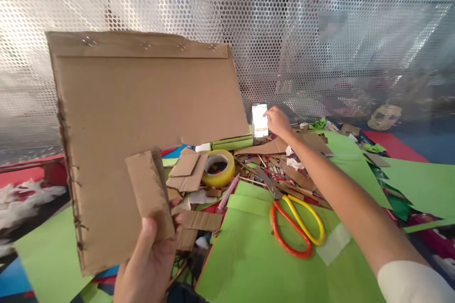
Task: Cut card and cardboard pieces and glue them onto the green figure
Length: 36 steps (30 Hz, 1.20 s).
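My left hand (151, 255) grips a large L-shaped cardboard panel (142, 94) near its lower end and holds it upright. The thumb presses on a narrow folded cardboard flap (147, 189), with the other fingers partly hidden behind. Small cross-shaped fastenings run along the panel's top strip, and dark ties line its left edge. My right hand (279, 121) reaches forward, its index finger extended to the lit screen of a phone (260, 120) that stands upright at the back. Scissors (296, 225) with red and yellow handles lie below my right forearm, blades slightly apart.
A roll of yellow tape (227, 175), a pink pen (228, 192) and cardboard scraps (186, 168) lie mid-table. Green sheets (241, 255) spread across the front and right. Behind stands a perforated metal barrier (355, 66), with a pale mask (385, 117) near its base.
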Motion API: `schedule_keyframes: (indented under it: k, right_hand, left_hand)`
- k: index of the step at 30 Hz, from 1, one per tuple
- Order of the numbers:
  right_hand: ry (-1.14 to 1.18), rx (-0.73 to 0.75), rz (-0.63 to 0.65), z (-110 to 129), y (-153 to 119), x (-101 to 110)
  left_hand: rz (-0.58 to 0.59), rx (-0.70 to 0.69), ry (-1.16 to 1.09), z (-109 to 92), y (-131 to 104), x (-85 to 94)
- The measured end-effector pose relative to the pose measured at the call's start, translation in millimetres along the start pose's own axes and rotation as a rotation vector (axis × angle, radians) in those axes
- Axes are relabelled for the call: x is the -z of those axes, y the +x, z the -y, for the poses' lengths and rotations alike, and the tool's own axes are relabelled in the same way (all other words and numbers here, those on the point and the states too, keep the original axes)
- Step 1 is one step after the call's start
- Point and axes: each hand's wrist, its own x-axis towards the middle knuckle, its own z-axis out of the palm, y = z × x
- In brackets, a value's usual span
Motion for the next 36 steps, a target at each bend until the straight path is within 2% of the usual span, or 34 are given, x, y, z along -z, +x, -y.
schedule_keyframes:
  k: [3,5,16,23,30,36]
  right_hand:
    - [0.054,-0.184,0.048,-7.5,8.1,-2.8]
    - [0.061,-0.233,0.100,-11.2,13.3,-6.6]
    - [0.049,-0.228,0.172,-17.6,22.4,-24.8]
    - [0.025,-0.217,0.197,-19.0,23.3,-25.9]
    - [-0.010,-0.239,0.182,-13.3,20.5,-27.2]
    - [-0.016,-0.239,0.209,-10.8,20.1,-23.9]
  left_hand:
    - [-0.106,0.027,-0.021,-6.2,-0.8,-6.2]
    - [-0.105,0.022,-0.012,-9.8,-1.1,-11.3]
    - [-0.054,0.040,-0.027,-11.6,1.5,-13.9]
    - [-0.092,0.037,-0.036,-12.9,-0.1,-16.1]
    - [-0.024,-0.019,-0.020,-8.0,0.9,-11.6]
    - [-0.098,0.032,-0.062,-10.9,0.1,-15.5]
